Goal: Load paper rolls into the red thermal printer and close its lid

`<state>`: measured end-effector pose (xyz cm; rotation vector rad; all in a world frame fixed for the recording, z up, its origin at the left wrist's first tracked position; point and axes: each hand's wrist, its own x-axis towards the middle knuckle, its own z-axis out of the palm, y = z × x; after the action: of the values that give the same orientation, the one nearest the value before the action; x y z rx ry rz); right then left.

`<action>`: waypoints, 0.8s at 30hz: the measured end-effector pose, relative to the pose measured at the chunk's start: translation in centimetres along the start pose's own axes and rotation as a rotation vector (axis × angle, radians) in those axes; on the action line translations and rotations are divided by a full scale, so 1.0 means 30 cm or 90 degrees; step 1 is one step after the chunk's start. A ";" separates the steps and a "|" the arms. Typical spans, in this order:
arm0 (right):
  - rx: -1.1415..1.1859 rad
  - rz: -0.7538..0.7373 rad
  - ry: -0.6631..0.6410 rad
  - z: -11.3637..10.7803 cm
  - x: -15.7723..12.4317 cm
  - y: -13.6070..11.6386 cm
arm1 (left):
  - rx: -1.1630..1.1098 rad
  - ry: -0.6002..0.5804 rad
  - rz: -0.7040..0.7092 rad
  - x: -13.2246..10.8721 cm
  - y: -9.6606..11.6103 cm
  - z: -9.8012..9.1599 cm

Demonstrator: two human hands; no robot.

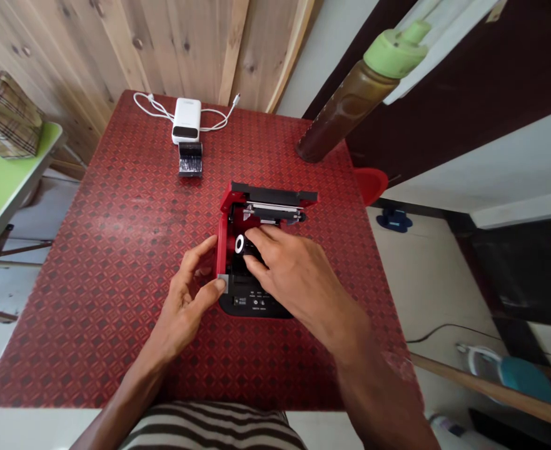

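A small red and black printer (pixel 249 300) sits open in the middle of the red patterned table (pixel 116 250), its lid (pixel 275 195) tilted back. My right hand (pixel 289 269) reaches into the open bay, fingers closed around a black roll with a white core (pixel 240 244). My left hand (pixel 191 290) steadies the printer's left side, thumb pressed at its grey latch (pixel 222 282), fingers curled.
A white power bank (pixel 186 120) with a white cable (pixel 151 106) lies at the table's far edge, a small black part (pixel 190 157) in front of it. A brown bottle with a green cap (pixel 350 100) stands far right. A green side table (pixel 3 181) with a plaid bag is left.
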<state>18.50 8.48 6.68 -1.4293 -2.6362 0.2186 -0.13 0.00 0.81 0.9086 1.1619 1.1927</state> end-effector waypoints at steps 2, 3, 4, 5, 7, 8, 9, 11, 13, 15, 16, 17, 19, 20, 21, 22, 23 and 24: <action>0.023 0.001 0.076 -0.018 -0.048 -0.009 | 0.002 0.003 0.001 -0.001 0.005 0.000; 0.049 0.003 0.114 -0.031 -0.075 -0.009 | 0.002 0.003 -0.001 -0.002 0.007 0.001; 0.085 0.008 0.150 -0.045 -0.102 -0.003 | 0.000 0.003 -0.004 -0.003 0.008 0.000; 0.128 0.023 0.180 -0.059 -0.129 0.008 | -0.002 0.003 -0.007 -0.004 0.007 0.000; 0.222 0.089 0.227 -0.075 -0.178 0.052 | -0.002 0.006 -0.013 -0.004 0.001 -0.003; 0.268 0.138 0.247 -0.072 -0.198 0.083 | 0.001 0.009 -0.012 -0.003 -0.005 -0.005; 0.313 0.191 0.273 -0.061 -0.212 0.120 | 0.004 0.011 -0.011 -0.002 -0.012 -0.007; 0.392 0.300 0.345 -0.012 -0.225 0.199 | 0.011 0.017 -0.002 0.002 -0.026 -0.012; 0.445 0.377 0.435 0.059 -0.217 0.272 | 0.015 0.022 0.006 0.005 -0.037 -0.015; 0.465 0.447 0.477 0.135 -0.194 0.322 | 0.013 0.023 0.013 0.008 -0.042 -0.018; 0.479 0.465 0.478 0.169 -0.181 0.334 | 0.011 0.022 0.016 0.009 -0.043 -0.019; 0.493 0.475 0.469 0.199 -0.168 0.340 | 0.010 0.021 0.019 0.010 -0.044 -0.020; 0.523 0.468 0.427 0.245 -0.147 0.331 | 0.010 0.017 0.020 0.011 -0.044 -0.021; 0.535 0.457 0.399 0.261 -0.142 0.320 | 0.012 0.018 0.018 0.011 -0.044 -0.022; 0.544 0.443 0.369 0.272 -0.138 0.308 | 0.015 0.019 0.014 0.011 -0.043 -0.023; 0.552 0.428 0.340 0.278 -0.138 0.296 | 0.019 0.022 0.012 0.011 -0.043 -0.023; 0.558 0.413 0.311 0.281 -0.139 0.286 | 0.023 0.025 0.010 0.012 -0.043 -0.024; 0.561 0.399 0.285 0.281 -0.142 0.277 | 0.027 0.027 0.009 0.013 -0.044 -0.024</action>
<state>26.06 8.86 -3.38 -1.6097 -1.3674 0.8630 -0.56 0.11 -0.67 0.9283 1.2201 1.2080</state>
